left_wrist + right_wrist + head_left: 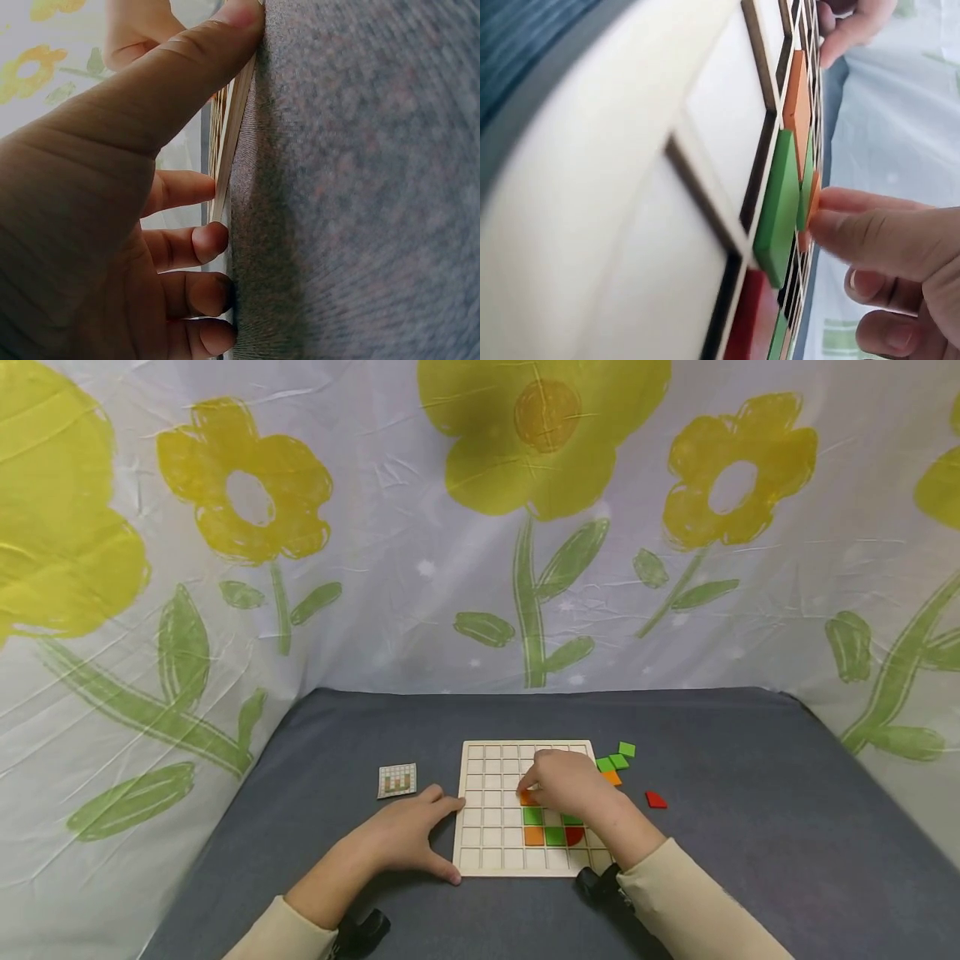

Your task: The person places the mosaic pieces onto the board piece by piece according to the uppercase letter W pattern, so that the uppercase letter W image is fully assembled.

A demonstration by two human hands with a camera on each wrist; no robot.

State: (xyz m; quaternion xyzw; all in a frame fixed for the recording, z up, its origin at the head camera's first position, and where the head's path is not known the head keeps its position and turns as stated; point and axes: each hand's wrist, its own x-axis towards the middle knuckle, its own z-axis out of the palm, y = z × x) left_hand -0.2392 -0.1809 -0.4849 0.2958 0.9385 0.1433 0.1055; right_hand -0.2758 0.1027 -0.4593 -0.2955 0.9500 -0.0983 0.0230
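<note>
A pale wooden grid board (491, 837) lies on the dark cloth. My left hand (405, 831) steadies it from the left, thumb at the near corner and forefinger against the side. In the left wrist view those fingers are spread loosely along the board's edge. Over the board's middle, my right hand (566, 781) pinches an orange square tile (814, 192) between thumb and forefinger, right at the grid. Nearer me, green tiles (555, 837), another orange tile (534, 837) and a round-edged red tile (574, 836) sit in the cells. The right hand hides some cells behind it.
Loose green tiles (627, 749) and an orange one (612, 778) lie by the board's right edge, with a red curved-edge tile (656, 799) farther right. A small pattern card (397, 781) lies left of the board. Behind the table hangs a flowered curtain (390, 568).
</note>
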